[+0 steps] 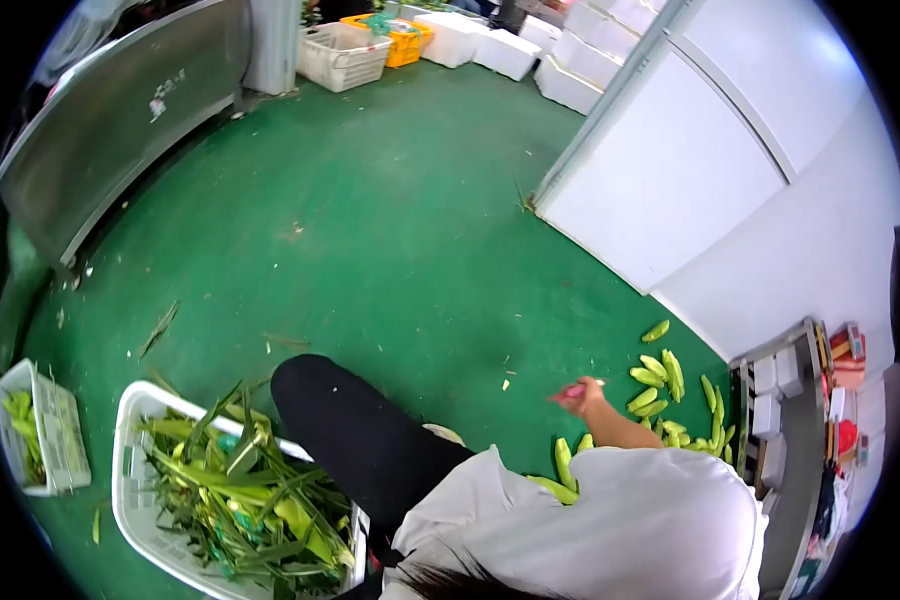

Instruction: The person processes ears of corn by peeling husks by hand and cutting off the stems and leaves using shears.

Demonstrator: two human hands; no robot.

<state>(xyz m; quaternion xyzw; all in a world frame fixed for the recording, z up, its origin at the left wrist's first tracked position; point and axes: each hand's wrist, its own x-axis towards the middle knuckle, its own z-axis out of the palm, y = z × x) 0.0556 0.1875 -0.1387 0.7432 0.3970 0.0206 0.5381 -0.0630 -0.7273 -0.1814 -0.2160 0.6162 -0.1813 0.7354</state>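
Observation:
My right hand (577,393) is low over the green floor, its fingers closed around a small pink object (566,394) whose kind I cannot make out. Green ears of corn in their husks (564,464) lie on the floor beside my right forearm. More corn ears (673,374) are spread along the wall to the right. By my dark-trousered leg, a white plastic basket (128,470) holds a heap of corn with long leaves and husks (255,490). My left hand is not visible.
A smaller white crate (67,430) with green produce stands at far left. A metal panel (150,110) stands at upper left. White and orange crates (407,47) and foam boxes (505,53) line the back. A white partition (670,160) and a shelf (798,430) bound the right.

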